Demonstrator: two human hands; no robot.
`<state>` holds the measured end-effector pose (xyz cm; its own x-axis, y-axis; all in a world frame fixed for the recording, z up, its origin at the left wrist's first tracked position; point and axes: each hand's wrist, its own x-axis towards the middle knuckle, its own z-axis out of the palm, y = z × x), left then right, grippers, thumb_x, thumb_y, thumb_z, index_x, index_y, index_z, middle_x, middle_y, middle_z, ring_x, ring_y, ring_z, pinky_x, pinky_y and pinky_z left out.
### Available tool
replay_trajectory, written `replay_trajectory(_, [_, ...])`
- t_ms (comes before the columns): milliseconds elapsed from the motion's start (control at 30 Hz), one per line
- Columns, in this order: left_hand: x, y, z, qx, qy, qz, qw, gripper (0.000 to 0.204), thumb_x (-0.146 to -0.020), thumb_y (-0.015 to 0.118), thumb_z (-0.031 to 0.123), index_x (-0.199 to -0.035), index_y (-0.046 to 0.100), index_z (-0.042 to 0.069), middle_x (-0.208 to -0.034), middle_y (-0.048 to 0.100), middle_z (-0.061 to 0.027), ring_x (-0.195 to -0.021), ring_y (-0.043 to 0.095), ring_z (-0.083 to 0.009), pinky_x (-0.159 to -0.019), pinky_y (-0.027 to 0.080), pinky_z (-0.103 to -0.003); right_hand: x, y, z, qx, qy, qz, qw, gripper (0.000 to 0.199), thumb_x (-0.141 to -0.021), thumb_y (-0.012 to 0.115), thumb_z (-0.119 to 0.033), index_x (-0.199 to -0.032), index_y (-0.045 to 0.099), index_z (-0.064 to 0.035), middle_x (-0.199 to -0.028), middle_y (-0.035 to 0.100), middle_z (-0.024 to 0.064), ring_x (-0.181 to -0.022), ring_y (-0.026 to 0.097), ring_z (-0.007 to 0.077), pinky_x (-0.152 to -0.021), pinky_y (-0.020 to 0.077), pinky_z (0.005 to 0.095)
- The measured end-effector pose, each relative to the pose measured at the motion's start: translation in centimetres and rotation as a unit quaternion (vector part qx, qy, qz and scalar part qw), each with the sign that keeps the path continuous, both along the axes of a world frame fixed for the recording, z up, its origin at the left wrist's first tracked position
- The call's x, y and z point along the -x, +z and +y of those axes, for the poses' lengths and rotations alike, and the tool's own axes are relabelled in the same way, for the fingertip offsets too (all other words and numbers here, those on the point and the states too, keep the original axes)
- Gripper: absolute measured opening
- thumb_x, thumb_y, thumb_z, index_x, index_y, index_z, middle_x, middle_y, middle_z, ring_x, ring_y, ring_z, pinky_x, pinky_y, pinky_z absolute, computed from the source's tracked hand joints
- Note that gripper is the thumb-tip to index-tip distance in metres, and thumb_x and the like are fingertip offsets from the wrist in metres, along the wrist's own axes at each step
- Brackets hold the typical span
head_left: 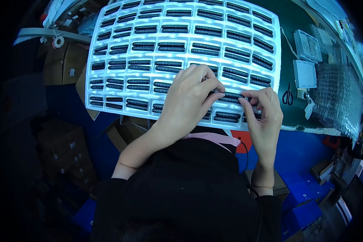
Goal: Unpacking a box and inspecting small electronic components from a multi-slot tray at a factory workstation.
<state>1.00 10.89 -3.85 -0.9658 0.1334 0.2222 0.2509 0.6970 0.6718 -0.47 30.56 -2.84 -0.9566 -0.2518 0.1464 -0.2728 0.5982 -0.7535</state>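
Observation:
A large white moulded tray [277, 48] lies before me, its many compartments filled with slim black sticks that bear pale markings, mostly lying in pairs. Near the tray's front right, my left hand [185, 97] reaches over several compartments, thumb and forefinger pinched at the left end of a black stick [233, 97]. At its right end, my right hand [266, 113] pinches with thumb and fingertips. The stick lies level, at or just above its compartment; I cannot tell whether it is lifted clear. My hands cover some neighbouring compartments.
Right of the tray, black-handled scissors [287, 95], white open boxes [305, 74] and a stack of clear plastic trays [336, 101] lie on the green tabletop [288, 115]. Cardboard boxes [62, 60] stand at left, with a tape roll [58, 41] hanging nearby.

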Motion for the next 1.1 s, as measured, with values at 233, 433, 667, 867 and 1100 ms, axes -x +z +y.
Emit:
replay_trajectory(233, [0.0,-0.2,-0.2,-0.015,-0.016,-0.003,1.000,0.012,-0.080,0.078,0.007,-0.091,0.075,0.009,-0.088,0.052,-0.0004,-0.078,0.047,-0.0146,-0.073,0.039,-0.028,0.3,0.2,0.5,0.011,0.029,-0.028,0.999,0.007,-0.084,0.072,0.004,-0.089,0.069,0.0007,-0.085,0.051,0.0034,-0.074,0.044,0.0127,-0.064,0.0370,0.0255])
replay_trajectory(433, [0.0,-0.3,-0.5,-0.011,-0.026,0.008,1.000,0.012,-0.082,0.076,0.007,-0.093,0.074,0.008,-0.089,0.056,-0.0012,-0.078,0.048,-0.0138,-0.071,0.040,-0.028,0.4,0.0,0.8,0.031,0.049,-0.028,0.998,0.009,-0.085,0.071,0.004,-0.091,0.065,-0.0003,-0.090,0.054,0.0042,-0.076,0.046,0.0124,-0.066,0.0387,0.0249])
replay_trajectory(667, [-0.5,1.2,-0.3,-0.214,-0.010,-0.043,0.976,0.011,-0.084,0.076,0.007,-0.095,0.074,0.004,-0.094,0.067,-0.0042,-0.077,0.056,-0.0122,-0.071,0.045,-0.024,-0.4,0.6,0.5,0.210,0.018,-0.096,0.973,0.013,-0.085,0.069,0.006,-0.096,0.065,0.0003,-0.098,0.061,0.0078,-0.077,0.055,0.0144,-0.067,0.0457,0.0260])
replay_trajectory(867, [-1.2,2.2,-0.4,-0.390,-0.035,-0.141,0.909,0.021,-0.082,0.077,0.000,-0.102,0.072,-0.001,-0.099,0.074,-0.0113,-0.079,0.067,-0.0143,-0.075,0.054,-0.022,-1.2,1.7,0.4,0.354,-0.030,-0.114,0.928,0.015,-0.088,0.067,0.007,-0.102,0.064,0.0019,-0.101,0.064,0.0102,-0.081,0.060,0.0149,-0.071,0.0511,0.0245])
replay_trajectory(1100, [-1.6,2.1,-0.3,-0.430,-0.060,-0.109,0.894,0.034,-0.076,0.079,-0.009,-0.109,0.069,-0.005,-0.100,0.074,-0.0159,-0.090,0.073,-0.0208,-0.083,0.060,-0.026,-1.6,1.7,0.7,0.344,-0.011,-0.082,0.935,0.016,-0.089,0.067,0.006,-0.104,0.064,0.0026,-0.101,0.063,0.0112,-0.080,0.062,0.0156,-0.071,0.0525,0.0242])
